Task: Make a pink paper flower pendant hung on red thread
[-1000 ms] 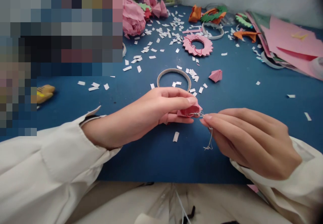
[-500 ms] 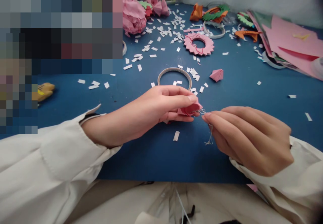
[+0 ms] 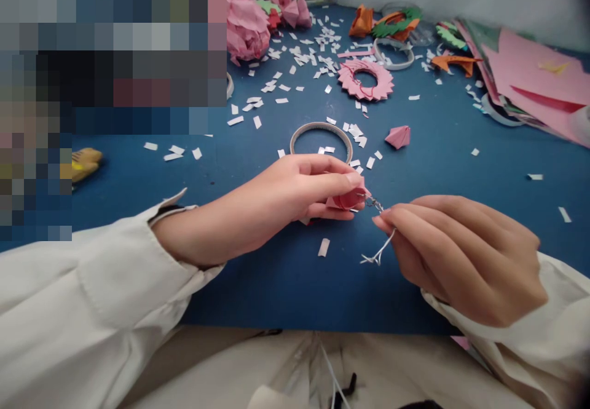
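Observation:
Between the thumb and fingers of my left hand [image 3: 308, 187] is a pink folded-paper piece [image 3: 346, 198], partly hidden by the fingers. A thin wire-like cord [image 3: 375, 203], silvery and twisted or knotted, runs from the paper's right side to my right hand [image 3: 461, 252]. My right thumb and fingertips pinch that cord, and its loose white ends [image 3: 377, 256] hang below the pinch. Just behind my left hand lies a roll of tape [image 3: 321, 127] on the blue table [image 3: 286, 292].
A small pink paper bud [image 3: 398, 137] and a pink pleated ring [image 3: 365, 80] lie farther back among scattered white paper bits. Pink paper sheets [image 3: 539, 77] are piled at the right. Pink paper flowers [image 3: 249, 27] stand back left, near a yellow object [image 3: 86, 164].
My right hand has moved slightly right, away from the paper piece. More of the twisted cord shows between the hands, and its loose ends hang longer. My left hand keeps its hold.

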`<state>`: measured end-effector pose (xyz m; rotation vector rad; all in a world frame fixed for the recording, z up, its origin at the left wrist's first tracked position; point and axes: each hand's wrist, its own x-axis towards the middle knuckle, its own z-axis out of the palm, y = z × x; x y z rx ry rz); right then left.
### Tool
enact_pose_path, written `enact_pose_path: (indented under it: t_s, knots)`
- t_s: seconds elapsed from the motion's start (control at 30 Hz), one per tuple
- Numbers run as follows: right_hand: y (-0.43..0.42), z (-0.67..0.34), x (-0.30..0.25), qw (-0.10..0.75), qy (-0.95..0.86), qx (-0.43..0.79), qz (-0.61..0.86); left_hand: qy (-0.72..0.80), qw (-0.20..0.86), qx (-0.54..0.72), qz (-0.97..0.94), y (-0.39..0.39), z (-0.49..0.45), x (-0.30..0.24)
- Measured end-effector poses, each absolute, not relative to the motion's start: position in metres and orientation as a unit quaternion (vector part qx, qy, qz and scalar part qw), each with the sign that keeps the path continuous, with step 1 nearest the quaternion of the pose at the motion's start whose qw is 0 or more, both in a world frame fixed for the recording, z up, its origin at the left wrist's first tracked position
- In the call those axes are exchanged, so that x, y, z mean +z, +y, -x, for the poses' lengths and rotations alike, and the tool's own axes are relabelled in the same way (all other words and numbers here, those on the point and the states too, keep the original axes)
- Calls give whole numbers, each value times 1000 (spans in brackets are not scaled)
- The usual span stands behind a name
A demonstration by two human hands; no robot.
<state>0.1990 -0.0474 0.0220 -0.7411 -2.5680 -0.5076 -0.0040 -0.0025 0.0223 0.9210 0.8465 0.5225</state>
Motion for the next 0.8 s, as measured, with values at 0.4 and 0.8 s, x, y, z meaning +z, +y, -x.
enact_pose_path:
  t_s: [0.4, 0.8]
  knots:
    - [-23, -200, 11, 255, -812, 4, 524, 370, 758, 341, -416, -3, 5, 21]
    - [-33, -181, 12, 302, -782, 388, 383, 258, 803, 374, -386, -15, 0, 33]
